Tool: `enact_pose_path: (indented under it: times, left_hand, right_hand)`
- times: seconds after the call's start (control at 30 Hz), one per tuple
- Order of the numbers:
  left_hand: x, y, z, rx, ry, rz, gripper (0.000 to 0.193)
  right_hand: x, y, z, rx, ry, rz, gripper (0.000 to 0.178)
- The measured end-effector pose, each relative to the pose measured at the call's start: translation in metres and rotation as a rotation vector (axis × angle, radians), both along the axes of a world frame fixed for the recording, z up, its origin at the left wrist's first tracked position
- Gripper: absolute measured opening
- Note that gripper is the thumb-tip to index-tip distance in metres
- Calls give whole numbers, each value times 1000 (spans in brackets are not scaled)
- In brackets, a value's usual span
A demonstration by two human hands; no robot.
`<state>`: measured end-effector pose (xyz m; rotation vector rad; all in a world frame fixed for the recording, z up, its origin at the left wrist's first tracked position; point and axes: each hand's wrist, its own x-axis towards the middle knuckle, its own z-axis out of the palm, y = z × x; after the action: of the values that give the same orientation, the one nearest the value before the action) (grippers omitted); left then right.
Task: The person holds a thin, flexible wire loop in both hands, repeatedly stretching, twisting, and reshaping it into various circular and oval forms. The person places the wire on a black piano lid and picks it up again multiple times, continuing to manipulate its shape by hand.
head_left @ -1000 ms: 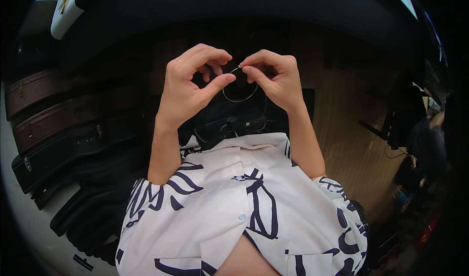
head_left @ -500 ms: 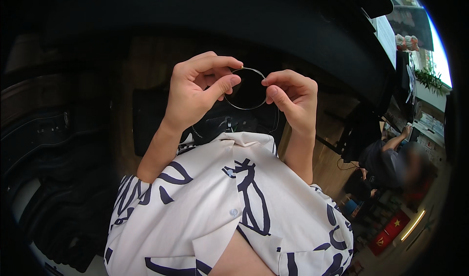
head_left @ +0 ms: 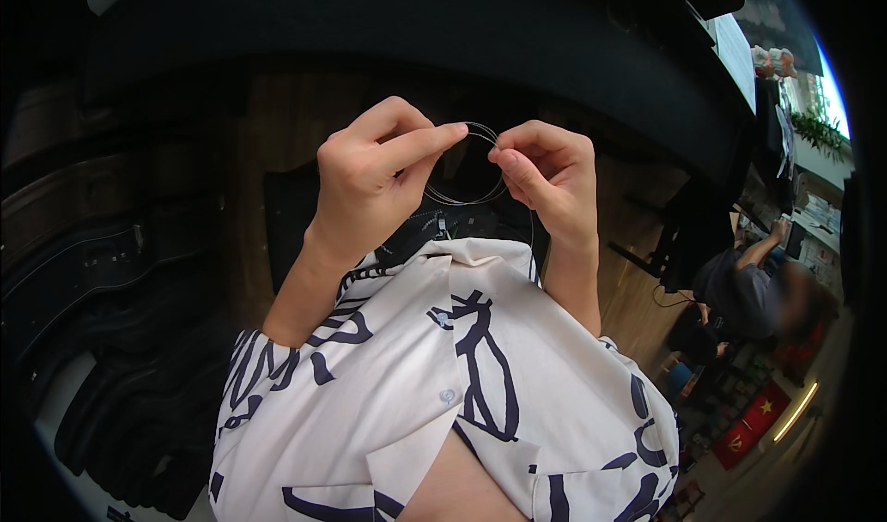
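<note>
Between my hands is a coil of thin, silvery wire (head_left: 460, 202), several loose loops forming a ring. My left hand (head_left: 372, 173) pinches the upper left of the ring, its index finger stretched along the top; its thumb is mostly hidden behind the fingers. On the opposite side, my right hand (head_left: 547, 180) grips the loops between thumb and index finger, the other fingers curled in. A thin loose strand runs down below my right hand toward my shirt (head_left: 407, 374).
A dark table edge (head_left: 388, 37) spans the space beyond my hands. Black cases (head_left: 111, 259) with ridged shapes stand at the left. Over on the right, a person in a dark top (head_left: 730, 286) reaches toward a cluttered counter. A red flag (head_left: 753, 425) hangs at the lower right.
My left hand has turned, so its back now faces up and its thumb has gone out of sight. The loops look more spread apart. My right hand has shifted slightly left along the ring.
</note>
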<state>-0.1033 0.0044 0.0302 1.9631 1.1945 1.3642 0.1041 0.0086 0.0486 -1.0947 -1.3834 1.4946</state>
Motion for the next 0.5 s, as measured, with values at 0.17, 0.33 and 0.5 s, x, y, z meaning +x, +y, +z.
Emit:
enact_pose_path:
  times: [0.17, 0.33, 0.5]
  left_hand:
    - [13, 2, 4, 27, -37, 1, 20]
    - [31, 0, 13, -264, -252, -64, 16]
    - [42, -5, 9, -340, -278, -94, 19]
  right_hand:
    - [7, -3, -5, -87, 128, 37, 14]
    - [25, -4, -7, -83, 197, 82, 10]
    - [38, -8, -19, 153, 27, 72, 5]
